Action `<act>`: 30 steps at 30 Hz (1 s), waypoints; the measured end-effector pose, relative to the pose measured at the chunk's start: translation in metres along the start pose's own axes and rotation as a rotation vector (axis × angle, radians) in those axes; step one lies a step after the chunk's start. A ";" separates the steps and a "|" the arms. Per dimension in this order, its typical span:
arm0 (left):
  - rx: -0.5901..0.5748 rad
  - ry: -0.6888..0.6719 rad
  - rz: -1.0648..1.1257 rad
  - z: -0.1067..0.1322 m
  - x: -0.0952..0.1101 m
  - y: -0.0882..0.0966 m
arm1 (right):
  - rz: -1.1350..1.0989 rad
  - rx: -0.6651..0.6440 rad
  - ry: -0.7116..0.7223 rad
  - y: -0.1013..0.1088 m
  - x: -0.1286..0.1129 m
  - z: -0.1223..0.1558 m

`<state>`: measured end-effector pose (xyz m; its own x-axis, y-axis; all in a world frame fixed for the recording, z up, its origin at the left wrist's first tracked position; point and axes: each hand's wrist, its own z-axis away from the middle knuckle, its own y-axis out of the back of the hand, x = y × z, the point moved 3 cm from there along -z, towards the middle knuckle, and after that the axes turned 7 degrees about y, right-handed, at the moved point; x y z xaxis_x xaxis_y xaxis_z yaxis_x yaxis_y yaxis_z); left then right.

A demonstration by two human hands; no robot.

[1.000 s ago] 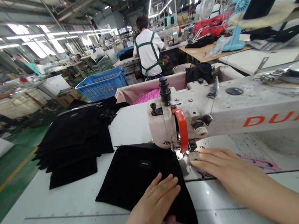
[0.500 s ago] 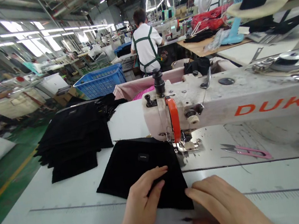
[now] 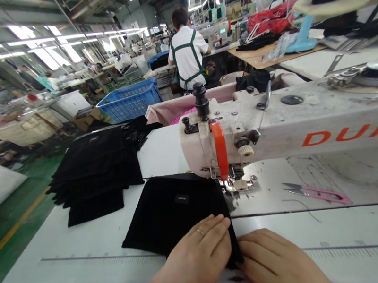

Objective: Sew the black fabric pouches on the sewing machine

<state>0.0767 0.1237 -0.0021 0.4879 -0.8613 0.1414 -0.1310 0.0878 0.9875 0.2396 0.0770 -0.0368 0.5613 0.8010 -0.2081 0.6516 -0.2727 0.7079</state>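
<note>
A black fabric piece (image 3: 174, 208) with a small label lies flat on the white table, its far right corner under the presser foot (image 3: 237, 184) of the sewing machine (image 3: 280, 129). My left hand (image 3: 196, 255) rests flat on the near right corner of the fabric, fingers stretched along its edge. My right hand (image 3: 276, 261) sits just to the right, fingertips touching the fabric's near corner at the table's front edge.
A stack of black fabric pieces (image 3: 95, 173) lies at the table's left rear. Pink thread snips (image 3: 317, 192) lie on the machine bed to the right. Behind are a blue basket (image 3: 128, 102), a pink bin (image 3: 183, 104), and a person in a white shirt (image 3: 190, 57) facing away.
My right hand came back from beside the presser foot to the fabric's near corner. My left hand flattened and slid right along the near edge.
</note>
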 end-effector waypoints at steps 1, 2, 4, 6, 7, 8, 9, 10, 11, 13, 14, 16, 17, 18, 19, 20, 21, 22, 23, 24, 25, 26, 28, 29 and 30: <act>-0.010 0.008 -0.002 0.000 0.001 -0.003 | 0.011 0.006 0.001 -0.001 0.000 0.000; -0.009 0.012 0.001 0.000 0.001 -0.005 | 0.019 0.011 0.003 -0.002 0.000 0.000; 0.006 0.012 0.019 0.001 0.001 -0.007 | 0.025 0.014 0.007 -0.003 0.000 -0.002; 0.011 0.012 0.039 0.000 0.000 -0.008 | 0.022 0.010 0.015 -0.004 0.001 -0.003; 0.007 0.009 0.050 -0.001 0.000 -0.008 | 0.018 0.012 0.018 -0.004 0.001 -0.004; 0.001 0.007 0.060 -0.001 0.000 -0.008 | 0.012 0.014 0.021 -0.004 0.001 -0.004; -0.004 0.005 0.070 -0.002 -0.001 -0.009 | 0.008 0.016 0.023 -0.004 0.001 -0.004; -0.003 0.005 0.080 -0.002 -0.001 -0.010 | 0.003 0.018 0.027 -0.004 0.002 -0.004; 0.007 0.002 0.090 -0.003 -0.002 -0.011 | -0.002 0.017 0.029 -0.004 0.002 -0.003; 0.040 -0.005 0.106 -0.003 -0.004 -0.013 | -0.011 -0.001 0.025 -0.004 0.003 -0.004; 0.059 -0.009 0.108 -0.003 -0.006 -0.014 | -0.010 -0.011 0.024 -0.004 0.004 -0.005; 0.086 -0.016 0.106 -0.005 -0.011 -0.016 | 0.004 -0.027 0.033 -0.004 0.006 -0.008; 0.087 -0.016 0.103 -0.006 -0.014 -0.016 | 0.015 -0.031 0.040 -0.003 0.008 -0.009; 0.081 -0.015 0.100 -0.008 -0.017 -0.016 | 0.025 -0.033 0.050 -0.003 0.009 -0.011; 0.075 -0.014 0.097 -0.010 -0.020 -0.016 | 0.030 -0.037 0.053 -0.003 0.011 -0.012; 0.067 -0.016 0.095 -0.012 -0.023 -0.016 | 0.029 -0.046 0.050 -0.004 0.014 -0.013; 0.061 -0.019 0.094 -0.014 -0.026 -0.015 | 0.026 -0.054 0.044 -0.004 0.016 -0.013; 0.057 -0.021 0.091 -0.016 -0.028 -0.015 | 0.023 -0.063 0.037 -0.004 0.017 -0.014; 0.058 -0.023 0.088 -0.017 -0.030 -0.014 | 0.019 -0.074 0.027 -0.005 0.019 -0.014; 0.062 -0.022 0.087 -0.018 -0.031 -0.014 | 0.017 -0.077 0.018 -0.004 0.019 -0.013; 0.071 -0.019 0.090 -0.018 -0.031 -0.013 | 0.015 -0.076 0.009 -0.004 0.020 -0.013; 0.085 -0.017 0.098 -0.018 -0.031 -0.013 | 0.012 -0.075 -0.003 -0.003 0.020 -0.012; 0.121 -0.027 0.128 -0.015 -0.028 -0.012 | -0.002 -0.061 -0.024 -0.001 0.018 -0.010; 0.140 -0.036 0.146 -0.013 -0.026 -0.012 | -0.011 -0.053 -0.035 0.001 0.017 -0.009; 0.153 -0.045 0.162 -0.011 -0.024 -0.011 | -0.023 -0.053 -0.049 0.003 0.016 -0.008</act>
<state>0.0757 0.1492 -0.0161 0.4108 -0.8640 0.2910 -0.3354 0.1536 0.9295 0.2465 0.0937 -0.0326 0.5714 0.7794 -0.2568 0.6375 -0.2245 0.7370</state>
